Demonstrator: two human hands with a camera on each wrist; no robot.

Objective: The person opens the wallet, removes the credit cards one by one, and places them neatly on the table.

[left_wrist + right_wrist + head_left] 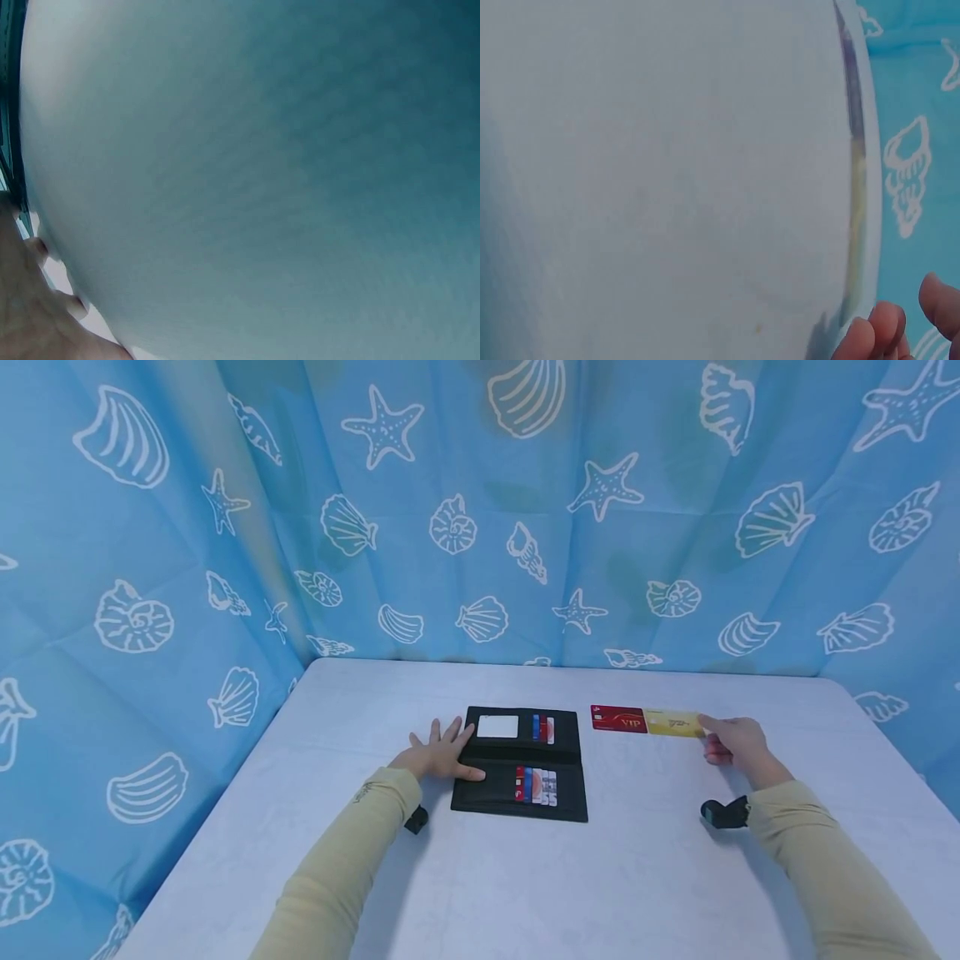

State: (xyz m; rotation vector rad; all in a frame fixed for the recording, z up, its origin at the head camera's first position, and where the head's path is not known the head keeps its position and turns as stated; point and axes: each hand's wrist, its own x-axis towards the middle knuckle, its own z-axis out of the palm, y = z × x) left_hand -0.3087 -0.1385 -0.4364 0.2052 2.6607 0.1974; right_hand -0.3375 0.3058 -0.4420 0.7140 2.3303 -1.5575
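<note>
My left hand (442,758) rests with spread fingers on the left side of an opened black wallet (487,814), which lies flat on the table. Cards (536,786) show in the wallet's lower slots, and more cards (543,728) in the upper ones. Farther right, a red VIP card (618,719) lies end to end with a gold card (673,723). At the gold card's right end is my right hand (742,745), one fingertip on its edge and the other fingers curled below; I cannot tell if it pinches the card. The left wrist view mostly shows blurred cloth.
A white-topped table (637,877) carries everything. Behind it and along the left hangs a blue curtain (420,568) with white shells and starfish. Dark wrist devices (724,814) sit under both cuffs. The cards lie near the table's back edge.
</note>
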